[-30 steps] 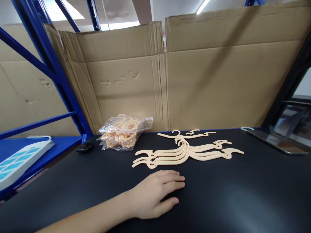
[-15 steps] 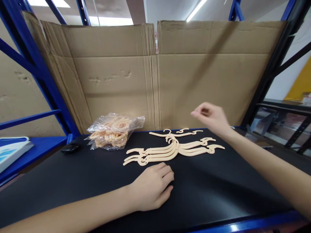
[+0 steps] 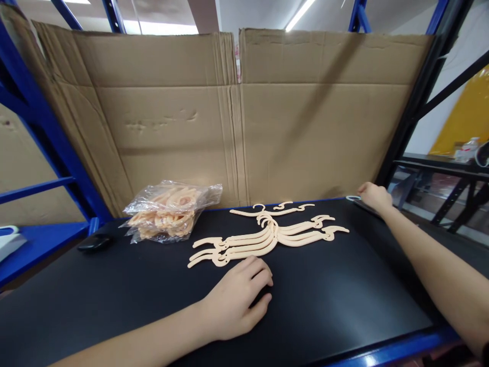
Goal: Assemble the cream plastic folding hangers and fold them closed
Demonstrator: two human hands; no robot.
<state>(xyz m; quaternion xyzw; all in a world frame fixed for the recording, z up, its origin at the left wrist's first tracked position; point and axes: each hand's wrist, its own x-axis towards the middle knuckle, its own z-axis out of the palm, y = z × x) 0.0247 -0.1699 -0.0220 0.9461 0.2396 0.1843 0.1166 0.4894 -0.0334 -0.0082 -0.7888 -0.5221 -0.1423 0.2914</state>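
My left hand [image 3: 244, 298] lies palm down on the black table, its thumb apart from its loosely bent fingers, holding nothing. Just beyond its fingertips is a row of cream plastic folding hangers [image 3: 248, 242], overlapping with their hooks gathered at the middle. Behind them lies another cream hanger [image 3: 267, 212], with a small loose cream piece [image 3: 283, 205] beside it. At the far right edge of the table, my right hand [image 3: 376, 197] has its fingers curled down beside a white loop [image 3: 352, 198]. What is in those fingers is hidden.
A clear plastic bag of cream hanger parts [image 3: 168, 211] rests at the back left. Left of it is a black computer mouse [image 3: 94, 242]. Cardboard sheets [image 3: 324, 112] stand along the back edge, between a blue post [image 3: 49, 112] and a dark post [image 3: 410, 112].
My right hand has moved from above the hangers out to the right and down to the table edge. My left hand stays put. The view has shifted slightly right.
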